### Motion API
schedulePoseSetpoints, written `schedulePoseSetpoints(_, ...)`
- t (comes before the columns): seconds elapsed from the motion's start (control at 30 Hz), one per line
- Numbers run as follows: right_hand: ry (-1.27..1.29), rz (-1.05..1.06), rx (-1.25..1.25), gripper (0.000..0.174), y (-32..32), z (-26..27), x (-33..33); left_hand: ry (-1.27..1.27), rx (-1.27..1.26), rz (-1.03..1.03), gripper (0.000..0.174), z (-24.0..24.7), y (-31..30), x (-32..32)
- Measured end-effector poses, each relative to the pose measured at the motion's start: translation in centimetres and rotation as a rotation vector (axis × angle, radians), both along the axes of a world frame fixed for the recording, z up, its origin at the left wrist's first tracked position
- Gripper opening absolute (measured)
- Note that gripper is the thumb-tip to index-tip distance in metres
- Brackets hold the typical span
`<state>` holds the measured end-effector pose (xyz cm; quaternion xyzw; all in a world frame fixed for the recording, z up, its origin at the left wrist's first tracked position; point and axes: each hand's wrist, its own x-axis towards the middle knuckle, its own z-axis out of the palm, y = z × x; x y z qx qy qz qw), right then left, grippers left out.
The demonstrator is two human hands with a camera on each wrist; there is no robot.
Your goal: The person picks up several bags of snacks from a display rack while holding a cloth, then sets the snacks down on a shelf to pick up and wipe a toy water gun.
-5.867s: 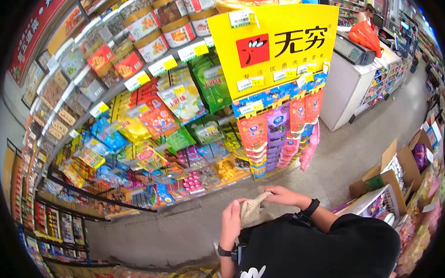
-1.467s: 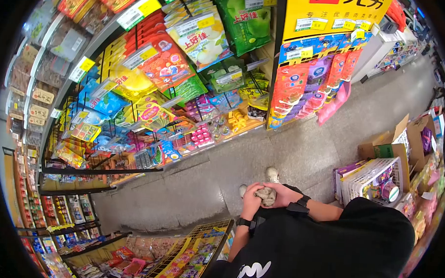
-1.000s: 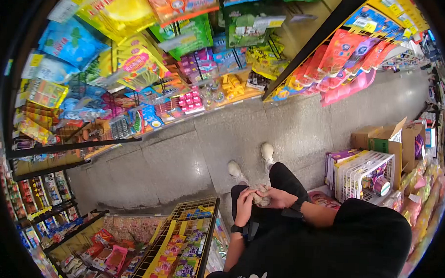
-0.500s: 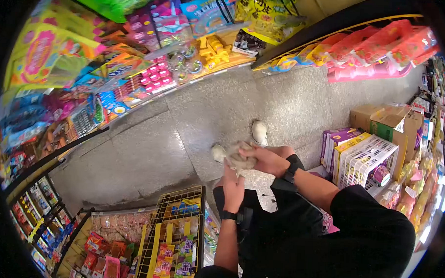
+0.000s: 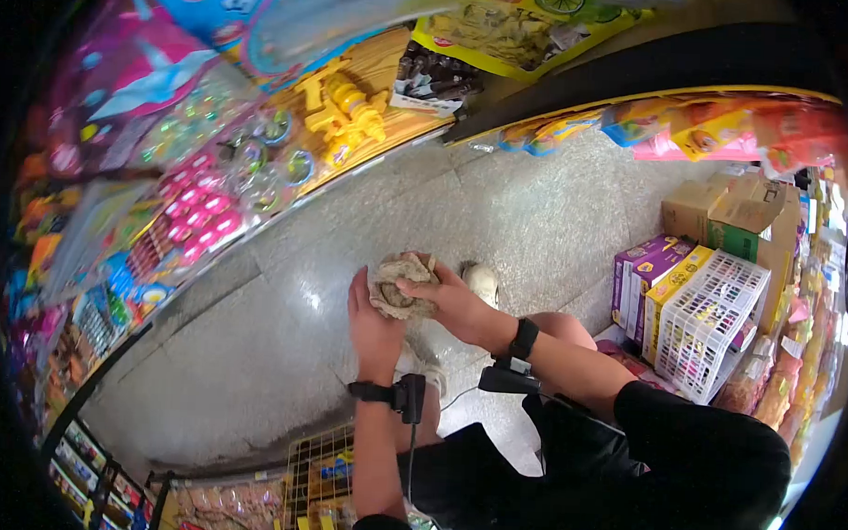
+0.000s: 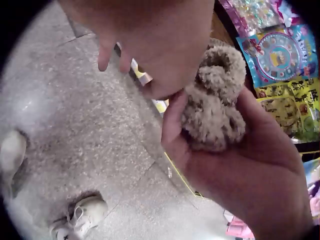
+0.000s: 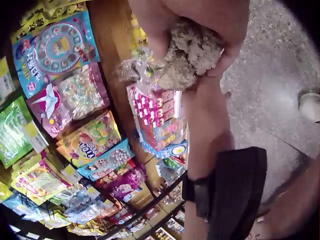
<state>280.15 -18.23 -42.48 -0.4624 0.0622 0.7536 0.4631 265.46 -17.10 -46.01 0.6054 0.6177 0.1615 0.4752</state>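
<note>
A crumpled bundle of fuzzy beige cloth (image 5: 402,285) is held between both hands over the floor; its folds stand out in the left wrist view. My right hand (image 5: 452,303) grips it from the right, thumb across its top. From below and left, my left hand (image 5: 375,333) holds the cloth's other side. Seen by the left wrist camera, the right hand (image 6: 250,172) wraps the cloth (image 6: 217,100), while the left hand (image 6: 150,45) touches its upper edge, some fingers hanging loose. In the right wrist view the right hand (image 7: 200,17) covers part of the cloth (image 7: 187,60).
A candy shelf (image 5: 353,164) with yellow toys (image 5: 345,113) runs along the upper left. On the right stand a white plastic basket (image 5: 712,312), purple boxes (image 5: 648,273) and cardboard cartons (image 5: 743,215). A wire rack (image 5: 319,458) is at lower left. My shoe (image 5: 481,284) stands on grey tiles.
My view has tilted down and moved nearer the lower shelf. Both hands have stretched forward, left of the shoes, with the cloth, which was spread earlier and is now bundled.
</note>
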Motion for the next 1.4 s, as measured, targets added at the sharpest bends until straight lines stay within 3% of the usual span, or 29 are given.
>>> schedulePoseSetpoints(0.07, -0.055, -0.031, -0.039, 0.039, 0.7, -2.0, 1.3, 0.095, 0.136, -0.153, 0.068, -3.5, 2.1, 0.1)
schedulePoseSetpoints(0.13, 0.233, -0.095, -0.153, 0.042, 2.0, -3.5, 3.4, 0.193, 0.175, -0.184, 0.071, -5.9, 4.9, 0.6)
schedulePoseSetpoints(0.17, 0.222, -0.099, -0.145, 0.042, 2.9, -3.5, 4.1, 0.294, 0.218, -0.214, 0.074, -7.1, 6.7, 1.0)
schedulePoseSetpoints(0.23, -0.326, 0.065, 0.037, 0.037, 5.0, -0.9, 5.4, 0.442, 0.282, -0.288, 0.082, -11.6, 9.2, 1.0)
schedulePoseSetpoints(0.27, -0.309, 0.007, -0.002, 0.037, 5.3, -1.5, 5.4, 0.447, 0.266, -0.357, 0.082, -12.2, 10.1, 1.0)
schedulePoseSetpoints(0.33, 0.026, -0.118, 0.033, 0.034, 8.2, -3.3, 7.9, 0.738, 0.433, -0.491, 0.079, -13.4, 12.4, 2.4)
schedulePoseSetpoints(0.43, -0.107, -0.069, 0.119, 0.033, 10.4, -1.5, 8.6, 0.939, 0.516, -0.518, 0.067, -21.4, 14.1, 0.9)
schedulePoseSetpoints(0.5, -0.119, -0.016, 0.205, 0.034, 11.9, -0.9, 8.8, 0.97, 0.584, -0.435, 0.054, -22.9, 14.4, 1.7)
schedulePoseSetpoints(0.57, -0.143, -0.091, 0.107, 0.035, 13.0, -0.1, 8.0, 0.972, 0.578, -0.418, 0.05, -22.8, 14.9, 2.0)
schedulePoseSetpoints(0.6, -0.059, -0.005, 0.204, 0.036, 13.5, -1.1, 7.8, 0.978, 0.585, -0.425, 0.05, -22.2, 14.8, 1.8)
schedulePoseSetpoints(0.67, -0.033, -0.014, 0.208, 0.037, 13.2, -1.9, 7.1, 0.921, 0.469, -0.492, 0.045, -21.2, 15.4, 1.7)
schedulePoseSetpoints(0.83, 0.031, -0.03, 0.259, 0.038, 14.0, -2.3, 6.8, 0.926, 0.498, -0.441, 0.043, -21.7, 15.6, 1.8)
schedulePoseSetpoints(1.03, 0.129, -0.068, 0.369, 0.039, 13.5, -2.1, 5.7, 0.848, 0.356, -0.545, 0.051, -21.8, 16.7, 0.8)
schedulePoseSetpoints(1.1, 0.142, -0.091, 0.348, 0.039, 13.2, -2.1, 4.3, 0.84, 0.216, -0.733, 0.053, -22.4, 17.4, 0.2)
schedulePoseSetpoints(1.13, 0.063, -0.12, 0.436, 0.038, 12.5, -1.8, 3.4, 0.847, 0.222, -0.733, 0.053, -22.3, 17.4, -0.1)
schedulePoseSetpoints(1.3, 0.128, -0.024, 0.309, 0.036, 12.2, -3.8, -0.3, 0.869, 0.65, -0.656, 0.052, -18.5, 16.4, -1.4)
schedulePoseSetpoints(1.4, -0.155, -0.08, 0.322, 0.04, 12.1, -6.0, -4.2, 0.853, 0.906, -0.601, 0.052, -16.1, 15.8, -1.7)
